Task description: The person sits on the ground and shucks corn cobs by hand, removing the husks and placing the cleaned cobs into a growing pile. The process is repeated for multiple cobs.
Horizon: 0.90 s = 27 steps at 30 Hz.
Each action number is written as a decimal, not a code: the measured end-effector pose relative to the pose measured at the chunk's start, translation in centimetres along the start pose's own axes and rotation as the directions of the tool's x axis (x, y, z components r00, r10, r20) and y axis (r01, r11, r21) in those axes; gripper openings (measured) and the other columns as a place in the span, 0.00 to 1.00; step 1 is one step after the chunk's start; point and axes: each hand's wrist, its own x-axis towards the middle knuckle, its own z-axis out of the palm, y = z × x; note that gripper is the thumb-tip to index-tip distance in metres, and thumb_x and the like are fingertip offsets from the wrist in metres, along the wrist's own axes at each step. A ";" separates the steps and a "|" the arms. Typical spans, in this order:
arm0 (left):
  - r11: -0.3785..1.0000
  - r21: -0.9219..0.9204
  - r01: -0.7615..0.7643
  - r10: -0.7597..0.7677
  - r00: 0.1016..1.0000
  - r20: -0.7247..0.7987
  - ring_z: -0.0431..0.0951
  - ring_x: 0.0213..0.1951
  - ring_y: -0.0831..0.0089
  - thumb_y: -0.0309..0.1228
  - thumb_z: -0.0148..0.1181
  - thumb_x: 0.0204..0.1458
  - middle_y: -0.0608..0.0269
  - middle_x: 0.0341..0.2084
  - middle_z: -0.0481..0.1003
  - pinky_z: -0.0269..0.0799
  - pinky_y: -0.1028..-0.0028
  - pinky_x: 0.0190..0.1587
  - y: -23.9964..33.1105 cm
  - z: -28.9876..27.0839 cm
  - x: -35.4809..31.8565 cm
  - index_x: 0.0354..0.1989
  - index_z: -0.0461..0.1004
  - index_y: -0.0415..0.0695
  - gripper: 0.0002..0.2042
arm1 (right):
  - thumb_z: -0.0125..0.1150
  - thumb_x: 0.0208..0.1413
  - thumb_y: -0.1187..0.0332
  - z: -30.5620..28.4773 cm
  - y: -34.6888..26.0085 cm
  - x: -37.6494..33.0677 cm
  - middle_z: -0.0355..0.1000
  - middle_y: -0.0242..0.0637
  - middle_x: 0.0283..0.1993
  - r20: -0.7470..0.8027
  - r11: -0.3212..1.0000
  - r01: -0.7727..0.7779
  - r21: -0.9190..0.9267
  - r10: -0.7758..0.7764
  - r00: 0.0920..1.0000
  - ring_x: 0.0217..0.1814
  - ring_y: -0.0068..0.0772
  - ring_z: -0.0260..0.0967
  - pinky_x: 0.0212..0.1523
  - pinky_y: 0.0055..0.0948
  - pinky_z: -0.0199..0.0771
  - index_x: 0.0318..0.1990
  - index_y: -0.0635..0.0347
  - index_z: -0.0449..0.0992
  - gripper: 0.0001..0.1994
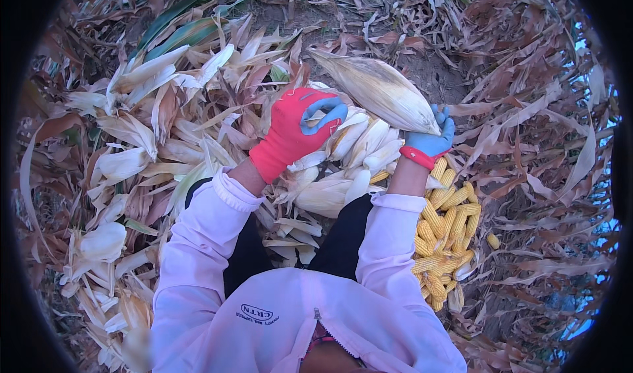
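An ear of corn in its pale dry husk (379, 91) is held up in front of me, its base end in my right hand (432, 136). That hand, in a red and blue glove, is closed round the base, and the tip of the husk points to the far left. My left hand (300, 126), gloved the same way, is raised left of the ear and apart from it. Its thumb and fingers curl together into a ring; whether something small sits in them I cannot make out. Below both hands lies a pile of husk-covered ears (359, 142).
Bare yellow corn cobs (448, 225) are heaped by my right forearm, with one small piece (492, 241) apart from them. Loose stripped husks (142, 169) cover the ground to the left. Dry leaves and stalks (527, 136) spread over the right side.
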 end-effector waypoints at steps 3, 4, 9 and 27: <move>0.637 -0.536 0.554 -0.521 0.822 0.230 0.75 0.29 0.78 0.40 0.59 0.53 0.65 0.26 0.76 0.70 0.77 0.38 -2.9 0.8 -0.1 0.35 0.76 0.40 0.14 | 0.46 0.53 0.60 -0.2 -0.3 0.2 0.72 0.36 0.31 -0.058 0.997 -0.033 0.072 0.037 0.998 0.36 0.37 0.69 0.45 0.44 0.70 0.35 0.58 0.74 0.14; 0.403 -0.612 0.680 -0.611 0.698 0.373 0.74 0.29 0.80 0.41 0.57 0.54 0.66 0.25 0.75 0.70 0.77 0.38 -3.3 0.9 0.2 0.34 0.76 0.40 0.15 | 0.45 0.53 0.59 -0.3 -0.4 0.2 0.72 0.36 0.31 -0.082 0.995 -0.048 0.092 0.056 0.995 0.36 0.37 0.69 0.46 0.43 0.70 0.34 0.58 0.74 0.14; 0.328 -0.774 0.541 -0.563 0.770 0.300 0.74 0.41 0.74 0.50 0.43 0.59 0.61 0.42 0.72 0.71 0.72 0.46 -3.3 1.2 2.3 0.53 0.64 0.40 0.25 | 0.44 0.55 0.57 0.4 0.1 -1.1 0.72 0.35 0.29 -0.044 0.990 -0.143 0.002 0.143 0.989 0.36 0.35 0.69 0.45 0.42 0.70 0.37 0.59 0.73 0.16; -0.047 -0.972 0.230 -0.830 0.532 0.166 0.71 0.51 0.60 0.41 0.40 0.58 0.54 0.49 0.71 0.64 0.63 0.57 -8.2 2.3 1.0 0.53 0.67 0.41 0.21 | 0.39 0.62 0.69 3.7 2.0 -4.1 0.51 0.18 0.19 0.341 0.978 -0.207 0.022 0.188 0.921 0.17 0.13 0.49 0.28 0.22 0.64 0.56 0.62 0.65 0.17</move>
